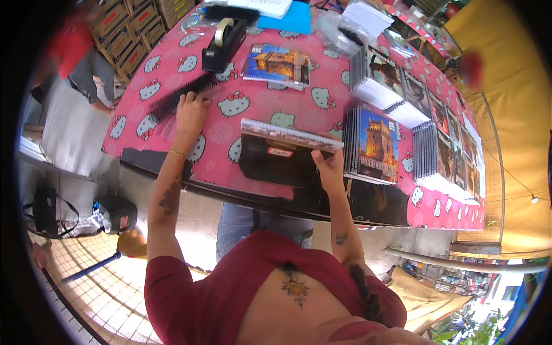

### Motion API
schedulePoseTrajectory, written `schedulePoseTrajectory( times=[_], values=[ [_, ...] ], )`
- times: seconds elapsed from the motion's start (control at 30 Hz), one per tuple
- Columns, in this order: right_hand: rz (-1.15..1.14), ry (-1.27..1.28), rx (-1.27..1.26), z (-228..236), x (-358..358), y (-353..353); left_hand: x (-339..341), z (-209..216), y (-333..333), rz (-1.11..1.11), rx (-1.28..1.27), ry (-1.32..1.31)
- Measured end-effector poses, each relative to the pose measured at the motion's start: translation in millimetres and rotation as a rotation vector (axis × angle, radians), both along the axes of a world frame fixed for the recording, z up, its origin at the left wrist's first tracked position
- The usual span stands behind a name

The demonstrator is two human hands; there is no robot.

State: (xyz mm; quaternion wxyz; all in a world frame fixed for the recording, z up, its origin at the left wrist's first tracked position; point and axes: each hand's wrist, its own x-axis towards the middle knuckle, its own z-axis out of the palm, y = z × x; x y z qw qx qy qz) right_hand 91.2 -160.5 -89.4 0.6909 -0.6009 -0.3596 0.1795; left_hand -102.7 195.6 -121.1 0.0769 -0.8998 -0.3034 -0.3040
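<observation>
My left hand [192, 112] reaches to the left side of the table, its fingers curled down on a bundle of black spiral binding coils [175, 98]. The coils are smeared by motion, so how many it grips cannot be told. In front of me my right hand [329, 165] grips the right end of a notebook [276, 158], thumb on its dark cover and the other fingers hidden behind. The notebook stands tilted on its edge, with a small red-and-white label facing me and its page edge upward.
A black tape dispenser [224, 46] and a spiral notebook [278, 64] lie farther back. Right of my hand sits a stack of tower-cover notebooks [376, 146]; more stacks [391, 86] stand beyond. The table [221, 135] has a pink patterned cover. A person in red [75, 46] is at far left.
</observation>
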Motion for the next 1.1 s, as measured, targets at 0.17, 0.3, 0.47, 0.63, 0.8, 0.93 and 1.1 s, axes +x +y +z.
schedulePoseTrajectory(
  times=[0.17, 0.3, 0.47, 0.63, 0.8, 0.93, 1.1],
  values=[
    [-0.01, 0.026, -0.014, -4.0, 2.1, -6.4, 15.4, 9.3, 8.1, -0.048, -0.005, -0.076],
    [0.023, 0.078, 0.015, -3.3, 11.9, -6.6, 28.9, 28.5, 1.0, -0.069, -0.016, -0.079],
    [0.017, 0.044, 0.047, 6.4, 10.6, -6.9, 35.6, 43.8, -12.4, -0.103, 0.175, 0.056],
    [-0.368, -0.714, 0.039, 82.8, -19.4, 2.2, 30.6, 79.5, -58.1, -0.168, 0.077, -0.114],
    [-0.158, -1.136, -0.065, 124.4, -56.2, 53.0, 26.0, 98.8, -113.2, -0.343, -0.335, -0.336],
    [-0.059, -1.101, -0.201, 89.4, -44.3, 91.0, 2.3, 118.9, -137.7, -0.414, -0.499, -0.32],
    [-0.087, -1.133, -0.185, 87.2, -40.6, 95.1, -7.2, 111.7, -150.1, -0.446, -0.563, -0.427]
  ],
)
